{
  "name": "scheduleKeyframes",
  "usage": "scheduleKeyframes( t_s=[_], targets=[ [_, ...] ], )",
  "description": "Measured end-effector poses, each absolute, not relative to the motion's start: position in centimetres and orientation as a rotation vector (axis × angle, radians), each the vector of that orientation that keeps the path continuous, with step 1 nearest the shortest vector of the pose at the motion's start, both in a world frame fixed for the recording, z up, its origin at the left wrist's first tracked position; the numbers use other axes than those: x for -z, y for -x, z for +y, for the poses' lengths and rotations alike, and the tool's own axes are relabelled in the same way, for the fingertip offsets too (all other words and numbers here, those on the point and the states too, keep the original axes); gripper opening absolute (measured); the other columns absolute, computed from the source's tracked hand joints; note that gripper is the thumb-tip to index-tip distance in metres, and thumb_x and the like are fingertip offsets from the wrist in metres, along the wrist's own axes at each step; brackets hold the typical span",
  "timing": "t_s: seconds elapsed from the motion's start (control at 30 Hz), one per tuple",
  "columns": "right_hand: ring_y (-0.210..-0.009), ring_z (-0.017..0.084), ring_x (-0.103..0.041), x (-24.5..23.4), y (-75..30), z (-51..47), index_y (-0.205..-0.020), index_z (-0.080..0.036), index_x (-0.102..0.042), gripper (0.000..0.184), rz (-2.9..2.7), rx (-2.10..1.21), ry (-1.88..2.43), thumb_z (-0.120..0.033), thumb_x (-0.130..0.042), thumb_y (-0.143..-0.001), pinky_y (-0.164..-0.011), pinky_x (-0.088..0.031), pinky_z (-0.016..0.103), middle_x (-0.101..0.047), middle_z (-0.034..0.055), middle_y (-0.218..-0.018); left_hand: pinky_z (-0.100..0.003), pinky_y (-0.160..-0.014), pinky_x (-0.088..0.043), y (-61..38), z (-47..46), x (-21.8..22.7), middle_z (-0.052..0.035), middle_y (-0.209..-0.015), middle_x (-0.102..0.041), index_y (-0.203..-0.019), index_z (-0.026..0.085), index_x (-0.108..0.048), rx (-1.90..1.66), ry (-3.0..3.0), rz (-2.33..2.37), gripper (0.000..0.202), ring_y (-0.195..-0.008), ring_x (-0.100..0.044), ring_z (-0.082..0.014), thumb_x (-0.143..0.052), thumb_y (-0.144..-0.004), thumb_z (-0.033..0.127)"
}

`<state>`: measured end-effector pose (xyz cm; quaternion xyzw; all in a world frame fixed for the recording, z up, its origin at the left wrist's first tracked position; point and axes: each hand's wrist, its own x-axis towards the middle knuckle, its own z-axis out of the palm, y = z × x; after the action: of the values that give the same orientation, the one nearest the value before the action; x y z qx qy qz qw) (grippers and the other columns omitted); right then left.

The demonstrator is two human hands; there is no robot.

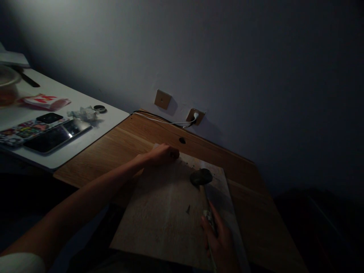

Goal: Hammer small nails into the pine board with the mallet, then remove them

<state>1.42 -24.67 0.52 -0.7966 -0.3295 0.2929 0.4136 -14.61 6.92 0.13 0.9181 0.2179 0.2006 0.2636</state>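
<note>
Some red marks are shown on a white-and-pink packet (47,101), too blurred to be read. Over to the mallet with black head and pale handle (201,179): it is gripped by the right hand (223,239), its head pointed wallward, its long axis leaning slightly left. It is held above a flat, pale wooden board (167,220), right of the left hand (163,154), whose fingers are bent; whether anything is pinched there cannot be told.
</note>
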Motion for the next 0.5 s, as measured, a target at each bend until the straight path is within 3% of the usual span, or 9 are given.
scheduleKeyframes(
  t_s=[0.2,0.37,0.5],
  targets=[
    [-0.041,0.015,-0.049,0.0,-1.9,-24.7,-0.154,-0.014,-0.052,0.084,-0.872,-0.829,1.959,-0.066,-0.063,-0.089,-0.035,-0.041,0.024,-0.054,-0.0040,-0.058,-0.020,-0.069,-0.043,14.8,6.8,-0.2,0.0005,-0.085,-0.074,-0.091,0.020,-0.074,-0.529,-2.538,0.570,0.019,-0.074,-0.066,-0.0113,-0.058,-0.086,0.010],
    [-0.043,0.014,-0.051,0.1,-2.0,-24.4,-0.151,-0.014,-0.056,0.079,-0.931,-0.736,1.986,-0.064,-0.063,-0.090,-0.037,-0.042,0.024,-0.061,-0.0008,-0.067,-0.020,-0.073,-0.045,14.8,6.8,0.0,-0.0010,-0.091,-0.073,-0.092,0.020,-0.071,-0.555,-2.513,0.453,0.015,-0.080,-0.066,-0.0119,-0.059,-0.088,0.012],
    [-0.041,0.014,-0.050,-1.0,-1.7,-22.4,-0.152,-0.013,-0.055,0.076,-1.045,-0.733,1.950,-0.058,-0.062,-0.092,-0.037,-0.042,0.024,-0.053,-0.0051,-0.055,-0.019,-0.072,-0.045,14.8,6.9,0.1,-0.0013,-0.094,-0.072,-0.093,0.019,-0.070,-0.533,-2.472,0.451,0.012,-0.080,-0.067,-0.0114,-0.062,-0.086,0.012]
  ],
)
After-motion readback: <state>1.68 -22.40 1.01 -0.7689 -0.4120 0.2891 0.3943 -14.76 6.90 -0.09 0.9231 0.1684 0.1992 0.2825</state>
